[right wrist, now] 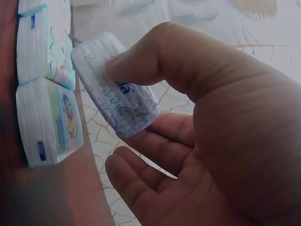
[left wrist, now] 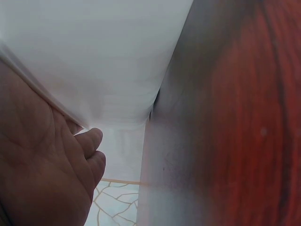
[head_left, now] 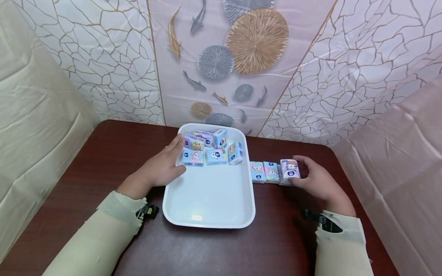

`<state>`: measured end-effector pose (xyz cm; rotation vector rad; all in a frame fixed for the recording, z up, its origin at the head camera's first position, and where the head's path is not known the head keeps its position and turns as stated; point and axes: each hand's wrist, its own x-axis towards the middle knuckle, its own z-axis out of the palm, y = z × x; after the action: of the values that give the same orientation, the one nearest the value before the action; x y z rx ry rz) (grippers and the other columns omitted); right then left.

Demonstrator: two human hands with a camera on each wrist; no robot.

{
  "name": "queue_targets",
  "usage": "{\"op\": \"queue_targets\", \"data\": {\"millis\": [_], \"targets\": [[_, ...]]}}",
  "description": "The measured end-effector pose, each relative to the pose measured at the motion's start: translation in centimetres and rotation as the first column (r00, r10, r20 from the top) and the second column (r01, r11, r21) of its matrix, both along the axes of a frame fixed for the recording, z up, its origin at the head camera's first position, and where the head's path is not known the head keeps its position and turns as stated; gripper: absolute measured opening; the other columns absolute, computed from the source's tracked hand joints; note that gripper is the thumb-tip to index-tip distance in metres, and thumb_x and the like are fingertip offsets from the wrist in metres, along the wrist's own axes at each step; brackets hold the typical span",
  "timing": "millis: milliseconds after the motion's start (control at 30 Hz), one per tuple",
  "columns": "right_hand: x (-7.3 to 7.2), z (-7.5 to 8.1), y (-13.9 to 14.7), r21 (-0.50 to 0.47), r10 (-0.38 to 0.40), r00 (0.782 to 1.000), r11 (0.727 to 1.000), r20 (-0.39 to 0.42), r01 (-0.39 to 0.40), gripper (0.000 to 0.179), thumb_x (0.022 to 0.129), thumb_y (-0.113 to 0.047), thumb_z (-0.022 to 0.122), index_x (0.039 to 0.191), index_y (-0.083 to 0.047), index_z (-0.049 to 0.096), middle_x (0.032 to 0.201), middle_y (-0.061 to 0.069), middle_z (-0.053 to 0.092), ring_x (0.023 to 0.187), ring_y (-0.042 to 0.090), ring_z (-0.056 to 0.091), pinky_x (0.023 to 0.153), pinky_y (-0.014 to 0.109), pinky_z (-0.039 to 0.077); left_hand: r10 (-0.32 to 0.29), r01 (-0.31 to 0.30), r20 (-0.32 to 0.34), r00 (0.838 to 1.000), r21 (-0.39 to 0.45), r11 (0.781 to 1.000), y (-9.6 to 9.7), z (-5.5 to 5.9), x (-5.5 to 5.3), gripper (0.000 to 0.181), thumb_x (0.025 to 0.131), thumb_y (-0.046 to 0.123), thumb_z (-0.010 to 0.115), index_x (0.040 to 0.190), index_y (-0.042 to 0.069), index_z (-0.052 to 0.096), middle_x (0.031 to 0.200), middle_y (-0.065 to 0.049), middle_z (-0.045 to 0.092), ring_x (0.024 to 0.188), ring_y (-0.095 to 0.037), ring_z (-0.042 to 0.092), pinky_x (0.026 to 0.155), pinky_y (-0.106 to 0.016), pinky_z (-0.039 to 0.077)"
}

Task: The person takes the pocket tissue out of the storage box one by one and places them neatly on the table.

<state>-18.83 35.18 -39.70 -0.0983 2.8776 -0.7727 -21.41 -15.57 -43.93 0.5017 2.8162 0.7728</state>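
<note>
Behind the dark reddish-brown table [head_left: 276, 237] hangs a backdrop [head_left: 255, 42] with gold and grey discs, fish shapes and side panels of branching brown lines, and pale quilted cloth closes in both sides. In front of you, a white tray [head_left: 208, 199] sits near the middle of the table, with six small printed packs [head_left: 216, 157] gathered in its far half, some lying flat and some standing on edge. Your left hand [head_left: 162, 165] rests at the tray's left rim, its fingers fairly straight and close together, the thumb set apart over the inside. Your right hand [head_left: 315, 174], beyond the tray's right side, pinches a lilac pack [head_left: 290, 168] between thumb and fingers; the right wrist view shows the lower fingers loosely bent and away from it. That pack is above the right end of a short row of packs [head_left: 271, 171] running out from the tray's right wall; you cannot tell whether it touches the one beneath. Pale sleeves [head_left: 100, 234] cover both your forearms, with a dark strap at each wrist.
</note>
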Motion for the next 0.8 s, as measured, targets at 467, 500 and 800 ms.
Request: {"op": "queue_targets", "data": {"millis": [467, 500, 800], "targets": [[-0.3, -1.6, 3.2, -0.086, -0.04, 0.999, 0.996, -0.002, 0.039, 0.087, 0.094, -0.04, 0.078, 0.163, -0.012, 0.033, 0.148, 0.023, 0.052, 0.126, 0.04, 0.055, 0.1, 0.048, 0.048, 0.009, -0.009, 0.009, 1.0, 0.001, 1.0, 0.1, 0.0, 0.1, 0.093, 0.101, 0.043, 0.055, 0.17, 0.023, -0.005, 0.177, 0.009, -0.018, 0.166, -0.026, 0.002, 0.126, -0.062, 0.024], [-0.3, -1.8, 3.5, -0.084, -0.046, 0.999, 0.995, -0.001, 0.046, 0.087, 0.094, -0.041, 0.078, 0.163, -0.012, 0.034, 0.148, 0.023, 0.052, 0.126, 0.039, 0.055, 0.1, 0.047, 0.047, 0.008, -0.008, 0.009, 1.0, 0.001, 1.0, 0.1, 0.0, 0.1, 0.093, 0.101, 0.043, 0.055, 0.17, 0.023, -0.005, 0.177, 0.009, -0.018, 0.166, -0.026, 0.002, 0.126, -0.062, 0.024], [-0.4, -3.3, 5.4, -0.154, -0.087, 0.996, 0.984, 0.025, 0.089, 0.083, 0.096, -0.034, 0.077, 0.162, -0.006, 0.035, 0.147, 0.025, 0.053, 0.125, 0.036, 0.053, 0.089, 0.019, 0.047, 0.003, -0.004, 0.003, 1.0, 0.001, 1.0, 0.0, 0.0, 0.0, 0.093, 0.101, 0.043, 0.054, 0.169, 0.023, -0.006, 0.177, 0.009, -0.018, 0.166, -0.027, 0.003, 0.125, -0.063, 0.025]]}}
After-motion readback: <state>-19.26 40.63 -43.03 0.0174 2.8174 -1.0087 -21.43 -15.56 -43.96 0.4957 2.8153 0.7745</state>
